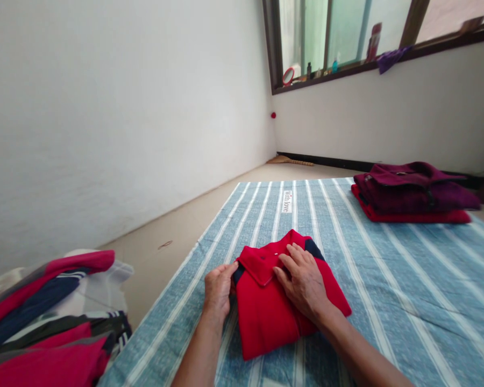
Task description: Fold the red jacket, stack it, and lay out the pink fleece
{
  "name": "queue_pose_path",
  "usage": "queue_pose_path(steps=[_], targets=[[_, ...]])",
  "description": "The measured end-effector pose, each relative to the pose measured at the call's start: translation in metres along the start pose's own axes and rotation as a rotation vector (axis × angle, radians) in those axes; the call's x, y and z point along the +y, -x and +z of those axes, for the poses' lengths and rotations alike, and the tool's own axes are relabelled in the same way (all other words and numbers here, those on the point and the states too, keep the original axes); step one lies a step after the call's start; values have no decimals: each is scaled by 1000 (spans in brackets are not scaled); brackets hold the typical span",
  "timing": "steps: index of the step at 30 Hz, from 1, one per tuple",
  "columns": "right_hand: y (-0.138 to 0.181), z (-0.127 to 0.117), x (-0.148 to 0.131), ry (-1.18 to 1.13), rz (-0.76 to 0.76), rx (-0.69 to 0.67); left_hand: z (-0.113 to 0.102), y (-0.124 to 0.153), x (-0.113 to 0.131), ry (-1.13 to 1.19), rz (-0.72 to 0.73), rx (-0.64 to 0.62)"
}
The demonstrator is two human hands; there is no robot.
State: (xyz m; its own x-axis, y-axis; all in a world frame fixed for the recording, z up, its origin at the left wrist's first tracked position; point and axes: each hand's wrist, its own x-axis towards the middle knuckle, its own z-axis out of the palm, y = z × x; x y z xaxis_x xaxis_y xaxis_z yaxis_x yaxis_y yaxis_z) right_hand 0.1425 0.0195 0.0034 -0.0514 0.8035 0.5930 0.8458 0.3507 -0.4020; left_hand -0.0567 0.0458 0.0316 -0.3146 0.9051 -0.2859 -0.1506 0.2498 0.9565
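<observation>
A red polo shirt (262, 317) with navy shoulder patches lies folded on the striped blue cloth, its collar pointing away from me. My left hand (218, 290) pinches the shirt's left shoulder edge beside the collar, thumb and fingers closed on the fabric. Across the shirt's upper right front rests my right hand (302, 277), palm down with fingers spread near the collar and placket. It presses on the fabric without gripping it. Part of the shirt's right side is hidden under that hand and forearm.
The blue striped cloth (210, 274) covers the low surface. Folded maroon garments (411, 188) are stacked on a red one (419, 216) at the right. Loose clothes (56, 322) lie in a heap at lower left. A broom (290, 160) lies by the wall, below a cluttered windowsill (347, 70).
</observation>
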Motion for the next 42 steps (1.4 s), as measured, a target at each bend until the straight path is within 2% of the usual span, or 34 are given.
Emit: queue_pose_path(steps=[7, 12, 15, 30, 42], targets=[[1, -1, -1, -6, 16, 0, -21, 26, 15, 25, -245, -188], [0, -1, -1, -1, 25, -24, -35, 46, 10, 15, -296, -335], [0, -2, -2, -1, 29, -34, -36, 51, 5, -7, -328, -375], [-2, -3, -3, -17, 29, 6, -20, 54, -7, 91, -202, -188], [-3, -5, -5, -17, 33, -13, -22, 53, -14, 156, -193, -179]])
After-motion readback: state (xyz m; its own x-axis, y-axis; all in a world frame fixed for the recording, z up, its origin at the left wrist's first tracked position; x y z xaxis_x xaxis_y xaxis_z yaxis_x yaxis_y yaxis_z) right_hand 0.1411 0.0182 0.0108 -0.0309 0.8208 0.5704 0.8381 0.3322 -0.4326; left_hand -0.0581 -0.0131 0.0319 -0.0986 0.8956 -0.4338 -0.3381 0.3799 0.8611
